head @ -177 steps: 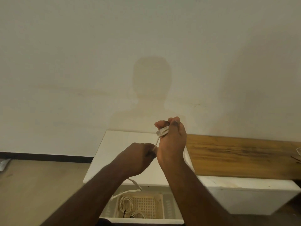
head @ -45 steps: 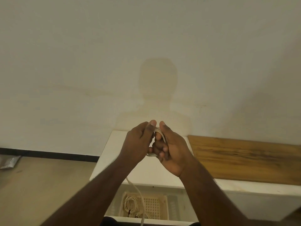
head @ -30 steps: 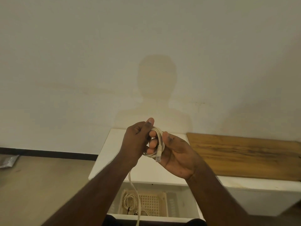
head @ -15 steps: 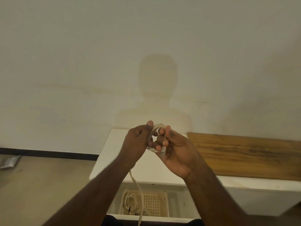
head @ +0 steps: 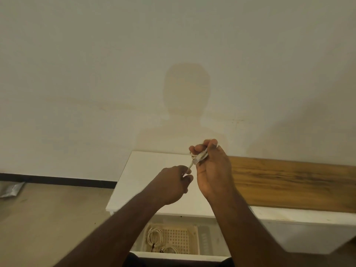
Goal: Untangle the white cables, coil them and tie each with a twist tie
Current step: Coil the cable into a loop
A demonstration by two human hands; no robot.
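My right hand is raised over the white cabinet top and grips a small coil of white cable between thumb and fingers. A short strand of that cable runs down and left to my left hand, which pinches it just below the coil. Most of the coil is hidden inside my right fist. In the open drawer below, a cream plastic basket holds two coiled white cables with dark ties.
A wooden board lies on the cabinet to the right. A plain wall rises right behind the cabinet. Bare floor lies to the left, with a grey bag at the far left edge.
My left hand has dropped down and left, away from the coil, drawing a strand taut. My right hand has turned its back toward me and closed on the coil. The strand hanging to the drawer is gone.
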